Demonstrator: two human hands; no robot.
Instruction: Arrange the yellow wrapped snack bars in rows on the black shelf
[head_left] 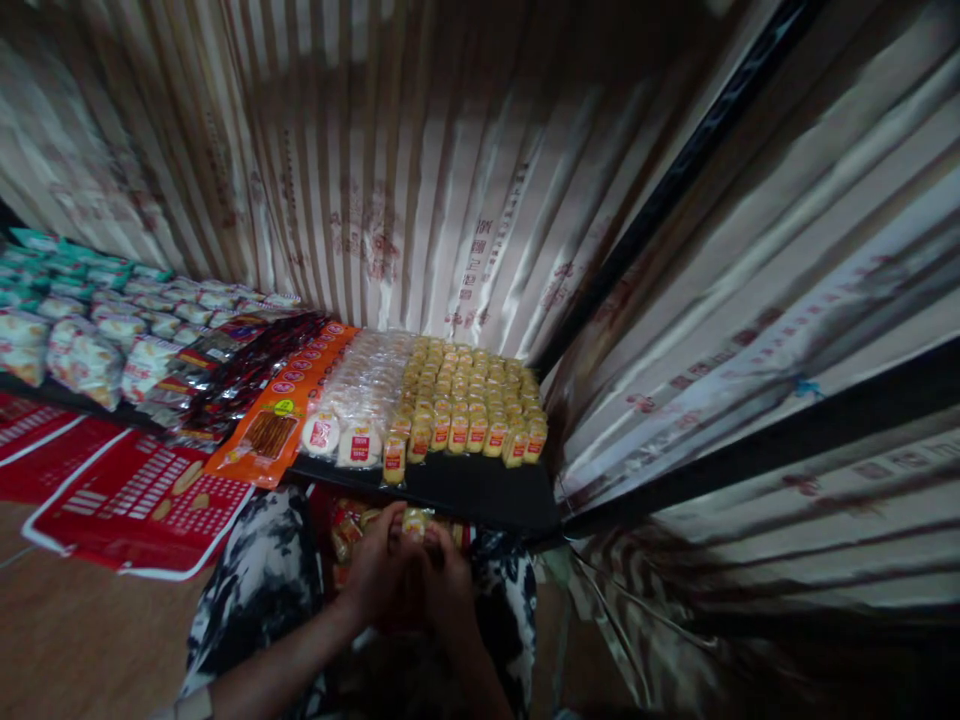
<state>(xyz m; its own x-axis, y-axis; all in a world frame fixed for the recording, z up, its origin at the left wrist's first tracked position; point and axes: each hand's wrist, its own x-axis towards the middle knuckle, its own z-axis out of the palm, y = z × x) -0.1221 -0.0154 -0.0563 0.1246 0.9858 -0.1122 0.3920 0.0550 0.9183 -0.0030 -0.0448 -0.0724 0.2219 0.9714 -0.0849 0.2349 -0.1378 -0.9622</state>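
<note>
Both my hands meet low in the middle, over my lap and just under the black shelf's front edge (480, 492). My left hand (379, 572) and my right hand (448, 580) are curled together around small yellow snack packets (414, 520) with red labels. More such packets (346, 537) lie in a red bag between my knees. On the shelf above stand rows of the same yellow packets (472, 400), with one packet (394, 458) set apart at the front.
Left of the yellow rows lie clear-wrapped white cakes (352, 420), orange snack bags (277, 425), dark red packets (225, 370) and white and green bags (90, 340). Red printed bags (142, 500) lie on the wooden floor. Striped foil sheeting (420, 180) covers the walls.
</note>
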